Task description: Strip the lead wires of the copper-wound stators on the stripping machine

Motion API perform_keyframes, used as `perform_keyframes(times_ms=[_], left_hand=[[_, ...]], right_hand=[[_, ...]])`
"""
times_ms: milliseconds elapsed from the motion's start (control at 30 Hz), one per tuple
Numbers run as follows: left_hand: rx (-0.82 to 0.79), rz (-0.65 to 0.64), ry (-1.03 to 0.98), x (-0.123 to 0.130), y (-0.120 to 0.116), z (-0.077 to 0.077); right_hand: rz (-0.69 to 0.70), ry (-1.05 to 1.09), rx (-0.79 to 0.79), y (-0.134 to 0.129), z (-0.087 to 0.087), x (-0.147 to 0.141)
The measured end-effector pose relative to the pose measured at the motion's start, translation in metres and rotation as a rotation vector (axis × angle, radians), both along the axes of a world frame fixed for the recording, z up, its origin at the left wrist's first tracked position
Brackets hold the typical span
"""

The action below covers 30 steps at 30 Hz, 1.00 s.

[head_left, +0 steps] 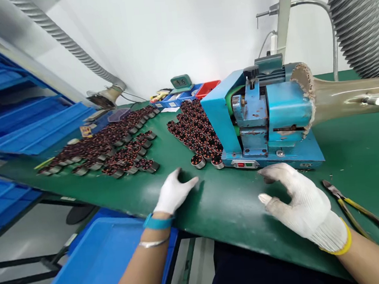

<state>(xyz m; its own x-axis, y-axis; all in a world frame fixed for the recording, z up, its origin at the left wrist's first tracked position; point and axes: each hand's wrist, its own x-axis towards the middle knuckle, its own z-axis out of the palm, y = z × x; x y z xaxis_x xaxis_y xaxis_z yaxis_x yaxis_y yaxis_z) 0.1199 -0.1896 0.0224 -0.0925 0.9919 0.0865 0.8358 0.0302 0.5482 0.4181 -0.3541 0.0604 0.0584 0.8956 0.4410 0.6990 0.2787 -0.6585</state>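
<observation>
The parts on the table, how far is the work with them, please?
Done: perhaps one group, either the left parts or the right parts beside the machine; which is unclear. In hand: nothing, left hand and right hand both open. Remaining: perhaps the other group.

Green tabletop (229,205) bearing copper-wound cores (198,161) in clusters, blue machine (253,122) standing beside them, yellow-handled pliers (360,212) lying at right, bins (176,99) sitting behind
</observation>
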Motion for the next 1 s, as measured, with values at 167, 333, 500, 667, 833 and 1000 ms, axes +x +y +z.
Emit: perform_keyframes(times_ms=[167,333,500,667,833,1000], left_hand=[[-0.017,-0.154,-0.164,0.031,0.034,-0.005],[0.096,-0.152,-0.295,0.040,0.001,0.000],[0.076,-0.311,-0.563,0.078,-0.066,0.016],[0.238,-0.568,-0.472,0.126,-0.080,0.033],[0.416,-0.854,-0.339,0.145,-0.064,0.035],[0.443,-0.833,-0.269,0.154,-0.057,0.029]], right_hand=[[-0.018,-0.055,-0.063,0.004,-0.008,0.005],[0.020,-0.160,-0.117,0.004,-0.006,-0.003],[0.090,-0.167,-0.095,0.003,-0.006,-0.013],[0.090,-0.069,0.210,0.004,-0.003,-0.001],[0.082,-0.281,0.272,0.008,0.011,0.014],[0.107,-0.467,0.201,0.012,0.014,0.019]])
